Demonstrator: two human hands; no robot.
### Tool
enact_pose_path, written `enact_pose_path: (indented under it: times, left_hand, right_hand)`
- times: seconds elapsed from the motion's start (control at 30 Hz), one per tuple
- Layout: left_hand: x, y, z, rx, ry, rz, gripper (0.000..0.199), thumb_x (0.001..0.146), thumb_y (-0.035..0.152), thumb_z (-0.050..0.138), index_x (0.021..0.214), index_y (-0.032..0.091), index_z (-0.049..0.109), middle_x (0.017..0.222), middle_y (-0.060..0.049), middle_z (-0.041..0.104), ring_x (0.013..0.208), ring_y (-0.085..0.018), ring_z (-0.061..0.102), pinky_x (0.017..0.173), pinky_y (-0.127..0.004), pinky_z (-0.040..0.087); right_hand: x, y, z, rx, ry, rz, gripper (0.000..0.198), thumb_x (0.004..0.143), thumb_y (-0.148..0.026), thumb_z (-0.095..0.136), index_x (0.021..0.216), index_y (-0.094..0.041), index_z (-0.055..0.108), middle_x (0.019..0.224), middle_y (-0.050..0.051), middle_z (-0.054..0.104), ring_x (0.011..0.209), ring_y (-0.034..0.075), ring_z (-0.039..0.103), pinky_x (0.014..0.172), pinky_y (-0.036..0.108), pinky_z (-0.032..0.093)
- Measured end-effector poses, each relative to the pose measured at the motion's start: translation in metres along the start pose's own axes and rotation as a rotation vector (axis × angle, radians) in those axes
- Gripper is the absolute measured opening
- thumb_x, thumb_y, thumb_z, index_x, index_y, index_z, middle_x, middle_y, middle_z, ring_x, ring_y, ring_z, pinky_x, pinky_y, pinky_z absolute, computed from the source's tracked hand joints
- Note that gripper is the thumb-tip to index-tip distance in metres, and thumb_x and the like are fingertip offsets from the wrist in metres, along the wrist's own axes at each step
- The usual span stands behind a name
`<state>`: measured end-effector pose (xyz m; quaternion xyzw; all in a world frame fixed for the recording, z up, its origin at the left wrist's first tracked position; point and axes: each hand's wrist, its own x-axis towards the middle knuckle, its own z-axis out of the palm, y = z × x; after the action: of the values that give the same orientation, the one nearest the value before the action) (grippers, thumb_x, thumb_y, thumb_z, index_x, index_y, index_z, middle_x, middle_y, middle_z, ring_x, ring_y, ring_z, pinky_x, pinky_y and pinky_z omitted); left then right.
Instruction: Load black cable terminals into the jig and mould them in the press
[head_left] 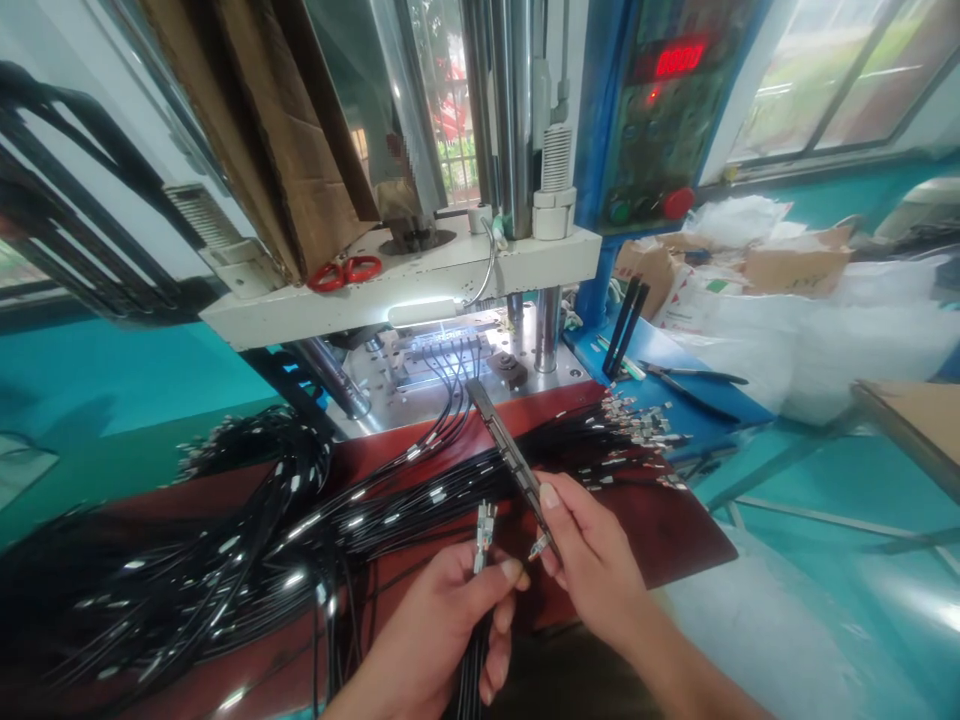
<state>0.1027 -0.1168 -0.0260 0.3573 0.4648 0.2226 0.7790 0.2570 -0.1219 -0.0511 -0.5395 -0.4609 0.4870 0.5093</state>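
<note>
Presently we look down on both hands above a red-brown tabletop [694,540]; our right hand [596,555] pinches a dark slotted bar [501,436] near its lower end, thumb laid along the near side; the bar's long axis runs aslant, from the grip up and leftward, its far end pointing away from us toward the bed of the press [551,372]; our left hand [454,615], just beside it, has its fingers curled round a held bunch of black cables [471,670], thumb pressing; their metal connectors [484,535] stand upright above the fist, pointing away from us, while the cables trail downward; one small connector [537,547] shows by the bar's lower end, though we cannot tell whether it is seated; beyond, a long heap of cables [450,495] lies across the tabletop.
</note>
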Motion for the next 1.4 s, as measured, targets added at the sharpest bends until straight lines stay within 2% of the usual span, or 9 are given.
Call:
enact_pose_path:
  times: [0.4,0.6,0.77,0.87,1.1,1.3,1.4]
  left_hand:
    - [0.0,0.002,0.003,0.034,0.039,-0.01,0.021,0.084,0.036,0.054,0.076,0.017,0.051,0.053,0.006,0.049,0.032,-0.006,0.045,0.028,-0.014,0.033]
    - [0.0,0.004,0.004,0.032,0.024,-0.005,0.019,0.084,0.036,0.052,0.08,0.018,0.051,0.053,0.005,0.05,0.031,-0.009,0.048,0.027,-0.015,0.034]
    - [0.003,0.008,0.011,0.064,-0.037,0.004,0.03,0.08,0.047,0.057,0.092,0.02,0.054,0.05,0.006,0.048,0.031,-0.009,0.047,0.027,-0.015,0.033]
    - [0.007,0.008,0.014,0.09,-0.024,0.038,0.033,0.081,0.05,0.054,0.094,0.02,0.056,0.052,0.005,0.049,0.032,-0.009,0.047,0.027,-0.015,0.033]
    - [0.009,0.005,0.017,0.156,0.036,0.065,0.025,0.084,0.039,0.05,0.091,0.019,0.061,0.056,0.005,0.048,0.035,-0.008,0.048,0.029,-0.016,0.033]
    - [0.01,0.007,0.018,0.217,0.008,0.14,0.017,0.082,0.028,0.05,0.077,0.016,0.06,0.052,0.006,0.044,0.034,-0.004,0.039,0.031,-0.015,0.028]
    - [0.013,0.006,0.017,0.208,-0.028,0.175,0.016,0.082,0.026,0.048,0.077,0.016,0.06,0.053,0.006,0.045,0.035,-0.005,0.038,0.032,-0.016,0.028]
  right_hand:
    - [0.002,-0.004,-0.002,0.108,-0.028,0.048,0.038,0.092,-0.048,0.043,0.115,-0.022,0.059,0.061,-0.004,0.044,0.045,0.007,0.041,0.035,0.016,0.032]
    - [0.001,-0.004,-0.001,0.073,-0.014,0.069,0.036,0.093,-0.047,0.043,0.117,-0.025,0.057,0.063,-0.004,0.047,0.047,0.007,0.043,0.037,0.015,0.034]
    - [0.0,-0.004,-0.001,0.03,-0.031,0.012,0.034,0.094,-0.044,0.043,0.116,-0.024,0.058,0.068,-0.003,0.05,0.047,0.006,0.041,0.039,0.017,0.035]
    - [0.0,-0.006,-0.003,0.02,-0.039,0.005,0.034,0.094,-0.043,0.042,0.117,-0.023,0.058,0.067,-0.003,0.051,0.047,0.007,0.04,0.04,0.018,0.034]
    - [0.002,-0.01,-0.003,0.008,-0.039,0.031,0.037,0.094,-0.044,0.041,0.118,-0.021,0.057,0.056,-0.005,0.047,0.045,0.008,0.041,0.041,0.018,0.037]
    - [0.001,-0.003,-0.001,-0.046,-0.016,0.016,0.036,0.093,-0.046,0.042,0.118,-0.025,0.057,0.073,-0.002,0.056,0.049,0.009,0.045,0.041,0.018,0.04]
    - [0.0,-0.002,-0.003,-0.122,-0.019,-0.012,0.036,0.094,-0.045,0.039,0.119,-0.026,0.057,0.082,0.0,0.061,0.059,0.012,0.053,0.049,0.019,0.045]
